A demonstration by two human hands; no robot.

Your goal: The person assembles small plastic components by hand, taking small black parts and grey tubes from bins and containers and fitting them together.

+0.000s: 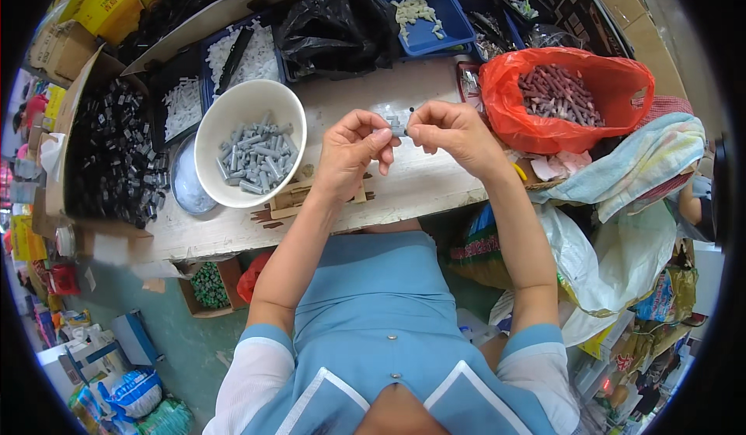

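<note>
In front of me, over the worktable [435, 179], a small grey translucent plastic tube [396, 127] sits between my fingertips. My left hand [351, 151] pinches its left end between thumb and forefinger. At the other end, my right hand [454, 133] is closed in a pinch too; any smaller part within those fingers is hidden. A tiny dark dot [412, 110] shows just beyond the tube. To the left of my left hand stands a cream bowl [264, 101] holding many similar grey tubes [256, 155]. Partly beneath my left forearm lies a wooden frame [291, 198].
A red plastic bag [536, 136] of pinkish-brown pieces stands at right, beside a towel [622, 167]. Along the back are a blue tray [439, 46] of pale pieces, a black bag [334, 27] and white parts [256, 54]. A carton of black parts [113, 151] is at far left.
</note>
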